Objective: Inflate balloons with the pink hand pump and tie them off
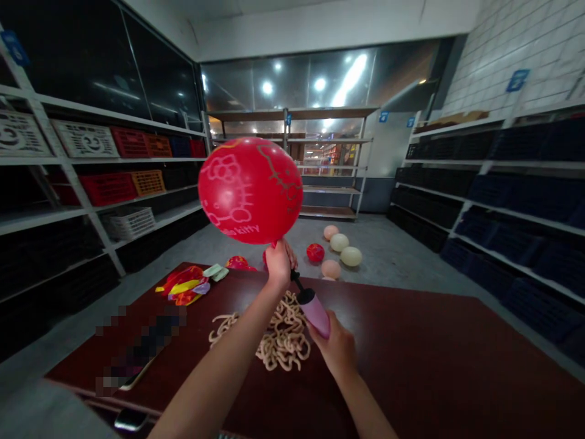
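A large inflated red balloon (249, 192) with printed cat outlines and lettering rises above the far side of the table. My left hand (278, 262) is closed around the balloon's neck, where it meets the black nozzle end of a hand pump. The pump (316, 314) has a pink barrel and a black collar. My right hand (336, 344) grips that barrel at its lower end. Under my forearms lies a heap of beige, curly strands (283, 341), partly hidden by my left arm.
On the dark red table (425, 347) lie flat coloured balloons (185, 283), a folded pale green item (216, 272) and a blurred dark object (146, 347). Inflated balloons (339, 242) rest on the floor beyond. Shelves with crates (132, 222) line the left; more shelves (461, 201) stand right.
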The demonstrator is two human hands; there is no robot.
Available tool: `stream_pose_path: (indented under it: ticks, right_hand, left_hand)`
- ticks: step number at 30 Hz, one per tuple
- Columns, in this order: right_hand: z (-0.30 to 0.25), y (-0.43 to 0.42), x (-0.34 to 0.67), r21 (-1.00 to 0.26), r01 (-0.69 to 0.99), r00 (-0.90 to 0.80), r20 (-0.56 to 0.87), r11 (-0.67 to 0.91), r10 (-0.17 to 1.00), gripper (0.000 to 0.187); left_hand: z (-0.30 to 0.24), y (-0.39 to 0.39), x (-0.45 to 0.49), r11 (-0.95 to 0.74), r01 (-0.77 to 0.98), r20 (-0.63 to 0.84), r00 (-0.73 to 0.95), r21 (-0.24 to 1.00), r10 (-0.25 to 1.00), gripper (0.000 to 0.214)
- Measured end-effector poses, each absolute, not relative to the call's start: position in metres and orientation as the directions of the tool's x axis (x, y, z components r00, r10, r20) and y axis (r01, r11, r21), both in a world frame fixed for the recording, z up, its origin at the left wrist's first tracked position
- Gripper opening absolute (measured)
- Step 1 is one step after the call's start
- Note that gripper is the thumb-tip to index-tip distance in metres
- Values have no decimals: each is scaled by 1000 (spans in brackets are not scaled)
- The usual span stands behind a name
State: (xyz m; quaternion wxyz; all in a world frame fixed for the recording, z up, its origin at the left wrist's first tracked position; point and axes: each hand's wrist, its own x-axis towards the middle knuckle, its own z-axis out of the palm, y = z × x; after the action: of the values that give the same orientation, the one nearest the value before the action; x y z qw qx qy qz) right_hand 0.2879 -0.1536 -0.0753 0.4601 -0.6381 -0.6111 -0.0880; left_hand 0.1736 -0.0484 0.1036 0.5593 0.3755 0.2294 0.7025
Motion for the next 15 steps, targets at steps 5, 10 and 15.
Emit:
stream_pose_path:
  ticks: [5, 10, 15]
  right_hand:
    - [-78, -148, 289, -529, 843, 320, 638, 96, 701, 37]
    - [-76, -150, 288, -492, 868, 321, 659, 67, 680, 38]
    - [-73, -151, 282, -430, 895, 243, 696, 122, 676, 38]
  left_hand:
    - [64, -47, 209, -179, -528, 169, -68, 830, 983, 45]
    - [60, -47, 209, -139, -532, 139, -40, 835, 989, 44]
    - [68, -50, 181, -109, -570, 110, -32, 814, 993, 42]
